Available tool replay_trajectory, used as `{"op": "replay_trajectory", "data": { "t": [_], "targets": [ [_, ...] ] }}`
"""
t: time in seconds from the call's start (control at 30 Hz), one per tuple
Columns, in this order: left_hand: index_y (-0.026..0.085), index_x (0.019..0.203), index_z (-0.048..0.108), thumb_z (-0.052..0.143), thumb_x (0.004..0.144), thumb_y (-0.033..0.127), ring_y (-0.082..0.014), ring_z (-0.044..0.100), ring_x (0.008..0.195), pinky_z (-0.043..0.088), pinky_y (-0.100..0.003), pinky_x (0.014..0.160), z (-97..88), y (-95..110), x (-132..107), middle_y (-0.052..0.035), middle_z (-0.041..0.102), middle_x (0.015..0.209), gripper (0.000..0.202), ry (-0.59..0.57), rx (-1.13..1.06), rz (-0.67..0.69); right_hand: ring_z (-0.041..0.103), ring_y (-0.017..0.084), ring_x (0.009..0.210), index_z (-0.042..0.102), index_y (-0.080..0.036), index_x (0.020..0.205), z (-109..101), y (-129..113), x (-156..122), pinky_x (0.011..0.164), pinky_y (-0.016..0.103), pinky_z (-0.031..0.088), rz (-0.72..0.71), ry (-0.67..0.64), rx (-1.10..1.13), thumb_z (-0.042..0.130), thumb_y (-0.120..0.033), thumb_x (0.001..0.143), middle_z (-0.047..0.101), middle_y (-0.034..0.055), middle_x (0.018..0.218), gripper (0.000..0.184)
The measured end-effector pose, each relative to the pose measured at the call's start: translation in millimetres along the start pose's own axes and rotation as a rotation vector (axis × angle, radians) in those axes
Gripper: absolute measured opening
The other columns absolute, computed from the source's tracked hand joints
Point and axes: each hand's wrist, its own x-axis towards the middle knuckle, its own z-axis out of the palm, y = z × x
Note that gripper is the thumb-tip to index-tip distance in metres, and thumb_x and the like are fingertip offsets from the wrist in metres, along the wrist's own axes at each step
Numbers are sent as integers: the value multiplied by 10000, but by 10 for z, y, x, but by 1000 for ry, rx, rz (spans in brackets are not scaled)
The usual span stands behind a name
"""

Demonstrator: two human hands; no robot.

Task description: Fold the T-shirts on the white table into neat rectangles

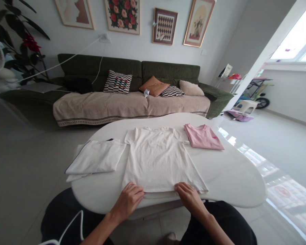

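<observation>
Sofa: green, beyond the table.
Table: white, rounded.
White shirt: spread flat mid-table, collar toward the sofa.
White garment: folded, just left of that shirt.
Pink shirt: folded, over on the right.
Hands: apart, left hand and right hand both at the hem; pinching or resting, I can't tell.

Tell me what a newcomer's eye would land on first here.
Probably the white T-shirt spread on the white table, the left hand and right hand at its hem. Next, the folded pink garment to its right, then the green sofa behind.
</observation>
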Motion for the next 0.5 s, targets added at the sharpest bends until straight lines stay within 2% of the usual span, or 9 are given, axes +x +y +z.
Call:
{"op": "replay_trajectory", "data": {
  "t": [0.1,0.2,0.27,0.33,0.43,0.5],
  "targets": [
    [214,870,607,443,845,144,-136,562,798,392,-383,903,26,-14,6,-15,628,850,180,3,18,4,529,150,731,550,-189,811,-10,-9,-1,601,243,413,-12,-39,-31,351,-82,841,575,36,769,228],
    [205,856,599,410,853,132,-130,560,778,381,-396,919,22,-31,50,-16,623,841,203,9,28,9,528,153,752,550,-196,801,-6,-20,0,588,243,401,-49,-69,-70,358,-87,844,570,42,810,225],
    [201,841,595,399,851,130,-129,557,771,388,-392,911,-3,-36,108,-15,618,827,208,52,19,-13,538,156,779,560,-197,825,6,-30,-5,611,248,418,-50,-45,-70,361,-104,848,573,54,845,221],
    [197,822,592,402,846,140,-135,551,774,413,-367,875,-36,-36,182,-19,611,807,200,112,-10,-50,547,175,830,563,-192,914,25,-49,-11,659,271,443,-27,3,-70,411,-184,847,578,72,892,166],
    [192,801,585,401,844,162,-147,544,785,449,-305,778,-86,-29,292,-31,597,784,191,159,-57,-93,542,222,912,541,-184,1012,64,-96,-1,717,321,460,25,70,-114,505,-327,813,578,98,963,247],
    [189,799,576,387,854,178,-144,544,781,452,-269,729,-117,-32,351,-35,585,783,198,153,-85,-109,538,232,922,543,-186,1005,98,-125,22,722,332,460,49,97,-146,507,-313,816,579,101,969,230]
  ]
}}
